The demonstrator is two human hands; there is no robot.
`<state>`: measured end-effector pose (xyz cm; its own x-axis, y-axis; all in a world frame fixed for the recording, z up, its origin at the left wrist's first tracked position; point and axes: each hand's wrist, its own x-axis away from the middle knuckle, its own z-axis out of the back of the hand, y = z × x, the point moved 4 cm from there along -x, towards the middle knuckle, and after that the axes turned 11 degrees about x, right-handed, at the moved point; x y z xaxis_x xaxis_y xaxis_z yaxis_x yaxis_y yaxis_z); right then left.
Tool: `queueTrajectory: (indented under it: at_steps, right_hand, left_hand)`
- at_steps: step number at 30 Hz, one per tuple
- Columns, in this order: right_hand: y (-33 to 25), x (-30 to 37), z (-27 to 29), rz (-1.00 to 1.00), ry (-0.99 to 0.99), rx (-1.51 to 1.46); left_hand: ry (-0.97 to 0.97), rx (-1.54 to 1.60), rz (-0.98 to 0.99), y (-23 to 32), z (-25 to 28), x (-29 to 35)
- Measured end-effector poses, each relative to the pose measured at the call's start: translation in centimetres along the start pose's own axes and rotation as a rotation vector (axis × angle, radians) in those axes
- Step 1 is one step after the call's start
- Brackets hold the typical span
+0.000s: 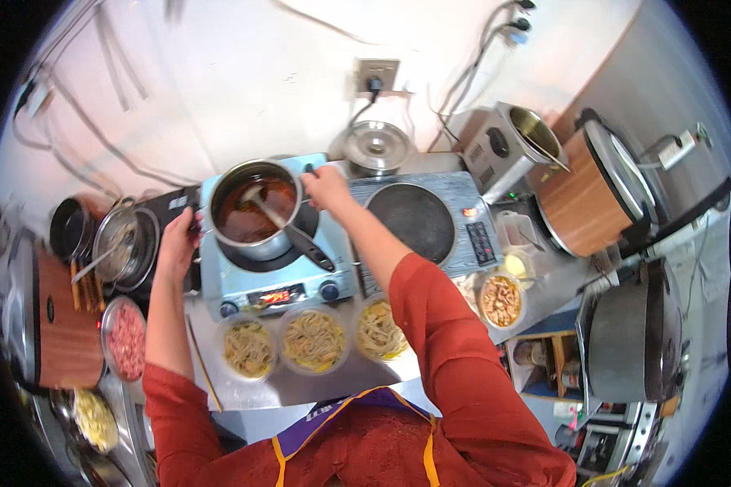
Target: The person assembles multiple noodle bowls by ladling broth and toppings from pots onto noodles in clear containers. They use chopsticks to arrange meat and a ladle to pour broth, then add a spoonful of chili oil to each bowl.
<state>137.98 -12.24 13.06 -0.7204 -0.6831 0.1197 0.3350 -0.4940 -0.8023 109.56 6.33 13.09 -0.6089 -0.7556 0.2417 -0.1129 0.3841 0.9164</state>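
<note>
Steel desk (280, 395) against a white wall (244, 81), with pot (266, 247) over the blue hot plate (326, 258). Closed grip on both handles (308, 169), left hand (179, 235) one side, right hand (326, 188) opposite. Keep everything level, go slow, and don't let that spoon (309, 245) swing or soup (274, 192) slosh.

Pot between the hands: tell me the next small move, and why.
Probably steady the pot level: the left hand and right hand grip opposite sides, it holds red-brown liquid, and a black-handled utensil leans out over its rim.
</note>
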Motion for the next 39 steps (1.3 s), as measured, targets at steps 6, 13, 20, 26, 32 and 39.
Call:
queueTrajectory:
  at_steps: [6, 13, 20, 26, 32, 39]
  right_hand:
    - [3.2, 1.9, 4.6, -0.017, -0.100, -0.346]
    - [7.2, 5.2, 16.5, -0.027, -0.176, -0.380]
    - [13.4, 6.4, 25.8, -0.088, -0.144, -0.237]
    - [18.0, 5.4, 28.2, -0.117, -0.183, -0.266]
    - [19.4, 4.4, 28.4, -0.048, -0.228, -0.322]
    - [21.2, 13.0, 36.0, 0.125, -0.112, -0.321]
  left_hand:
    - [-0.105, -0.004, -0.049, 1.9, -6.1, 3.1]
    - [-0.199, 0.009, 0.027, -1.4, -16.5, 6.5]
    - [-0.227, 0.024, 0.119, -8.2, -25.6, 8.5]
    - [-0.235, -0.017, 0.137, -11.0, -29.3, 9.2]
    - [-0.140, -0.079, 0.071, -11.7, -30.3, 10.4]
    - [-0.039, -0.163, -0.129, -12.7, -32.5, 17.5]
